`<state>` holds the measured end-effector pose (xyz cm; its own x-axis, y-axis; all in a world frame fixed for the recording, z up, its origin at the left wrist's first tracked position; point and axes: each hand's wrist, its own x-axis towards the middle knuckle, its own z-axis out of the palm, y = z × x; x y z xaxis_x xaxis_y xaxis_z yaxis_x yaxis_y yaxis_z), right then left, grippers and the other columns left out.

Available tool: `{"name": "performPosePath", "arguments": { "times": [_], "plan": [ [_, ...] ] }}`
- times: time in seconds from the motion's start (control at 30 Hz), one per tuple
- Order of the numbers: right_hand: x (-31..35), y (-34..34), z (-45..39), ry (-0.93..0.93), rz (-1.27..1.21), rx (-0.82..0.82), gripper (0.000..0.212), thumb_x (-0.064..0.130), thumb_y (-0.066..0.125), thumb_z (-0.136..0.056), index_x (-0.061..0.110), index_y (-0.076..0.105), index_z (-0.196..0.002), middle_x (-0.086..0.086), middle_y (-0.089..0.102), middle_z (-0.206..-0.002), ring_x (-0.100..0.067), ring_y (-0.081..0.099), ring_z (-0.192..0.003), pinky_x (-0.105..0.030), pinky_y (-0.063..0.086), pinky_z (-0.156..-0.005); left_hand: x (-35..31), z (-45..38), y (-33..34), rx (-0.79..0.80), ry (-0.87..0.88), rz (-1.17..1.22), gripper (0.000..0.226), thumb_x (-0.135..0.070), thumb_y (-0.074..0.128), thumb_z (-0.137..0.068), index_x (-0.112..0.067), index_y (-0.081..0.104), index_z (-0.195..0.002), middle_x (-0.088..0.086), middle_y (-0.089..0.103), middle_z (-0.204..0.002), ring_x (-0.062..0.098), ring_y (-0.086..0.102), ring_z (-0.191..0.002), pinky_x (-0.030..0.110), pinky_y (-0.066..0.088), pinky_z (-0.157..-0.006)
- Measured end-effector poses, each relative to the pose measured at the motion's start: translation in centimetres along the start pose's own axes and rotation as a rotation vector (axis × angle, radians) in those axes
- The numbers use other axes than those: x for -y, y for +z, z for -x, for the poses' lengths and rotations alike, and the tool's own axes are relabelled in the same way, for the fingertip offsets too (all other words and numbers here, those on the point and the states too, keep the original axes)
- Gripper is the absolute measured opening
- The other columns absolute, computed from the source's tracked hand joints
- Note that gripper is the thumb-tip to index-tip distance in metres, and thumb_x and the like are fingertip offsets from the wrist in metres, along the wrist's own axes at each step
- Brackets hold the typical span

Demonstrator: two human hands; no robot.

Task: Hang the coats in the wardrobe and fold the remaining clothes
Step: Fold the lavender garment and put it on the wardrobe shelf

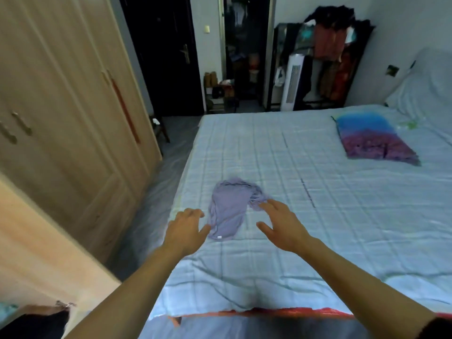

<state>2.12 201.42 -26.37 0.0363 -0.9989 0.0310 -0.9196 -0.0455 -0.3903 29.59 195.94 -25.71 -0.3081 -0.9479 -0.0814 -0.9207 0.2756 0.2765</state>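
A crumpled lilac garment (230, 207) lies on the pale blue checked bed (305, 216), near its left edge. My left hand (187, 230) hovers just left of the garment, fingers spread, holding nothing. My right hand (281, 222) reaches over the garment's right side, fingers apart, its fingertips at the bunched fabric. A folded blue-to-purple cloth (371, 139) rests further back on the right of the bed. The wooden wardrobe (73, 113) stands on the left with its doors closed.
A narrow floor strip (156, 189) runs between wardrobe and bed. At the back stand a clothes rack (327, 55) piled with garments, a white tower fan (292, 81) and a dark doorway (244, 52). A pillow (425, 81) lies at the bed's far right.
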Motion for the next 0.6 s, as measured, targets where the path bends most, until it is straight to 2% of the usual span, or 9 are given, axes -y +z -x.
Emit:
{"name": "performPosePath", "arguments": {
  "times": [0.1, 0.27, 0.43, 0.6],
  "plan": [
    [-5.8, -1.9, -1.3, 0.056, -0.069, -0.03, 0.055, 0.036, 0.059, -0.096, 0.018, 0.043, -0.145, -0.008, 0.043, -0.148, -0.031, 0.038, -0.137, -0.04, 0.038, -0.107, -3.7, -4.1, 2.7, 0.067, -0.024, -0.048, 0.043, -0.046, 0.049, -0.098, -0.023, 0.049, -0.135, 0.002, 0.048, -0.14, 0.025, 0.044, -0.127, 0.038, 0.04, -0.101],
    [-13.0, -2.3, -2.1, 0.162, -0.091, 0.046, 0.059, 0.04, 0.054, -0.099, 0.019, 0.035, -0.151, -0.009, 0.03, -0.159, -0.026, 0.024, -0.147, -0.041, 0.029, -0.115, -8.7, -8.3, 6.3, 0.158, -0.051, 0.0, 0.042, -0.049, 0.052, -0.097, -0.024, 0.052, -0.131, 0.004, 0.052, -0.133, 0.025, 0.048, -0.122, 0.039, 0.042, -0.097],
    [-16.5, -1.8, -4.8, 0.211, -0.13, 0.07, 0.059, 0.039, 0.053, -0.099, 0.018, 0.034, -0.151, -0.009, 0.029, -0.16, -0.025, 0.023, -0.148, -0.042, 0.027, -0.118, -11.8, -13.3, 7.5, 0.17, 0.012, -0.026, 0.045, -0.047, 0.052, -0.097, -0.022, 0.051, -0.134, 0.003, 0.052, -0.137, 0.027, 0.048, -0.126, 0.04, 0.042, -0.099],
    [-18.2, 0.1, -8.2, 0.228, -0.136, 0.112, 0.059, 0.039, 0.052, -0.1, 0.019, 0.033, -0.152, -0.008, 0.028, -0.16, -0.023, 0.02, -0.149, -0.038, 0.024, -0.117, -11.0, -18.8, 9.3, 0.179, 0.047, -0.047, 0.041, -0.044, 0.051, -0.098, -0.021, 0.053, -0.131, 0.003, 0.053, -0.136, 0.028, 0.048, -0.124, 0.037, 0.043, -0.096]
  ]
}}
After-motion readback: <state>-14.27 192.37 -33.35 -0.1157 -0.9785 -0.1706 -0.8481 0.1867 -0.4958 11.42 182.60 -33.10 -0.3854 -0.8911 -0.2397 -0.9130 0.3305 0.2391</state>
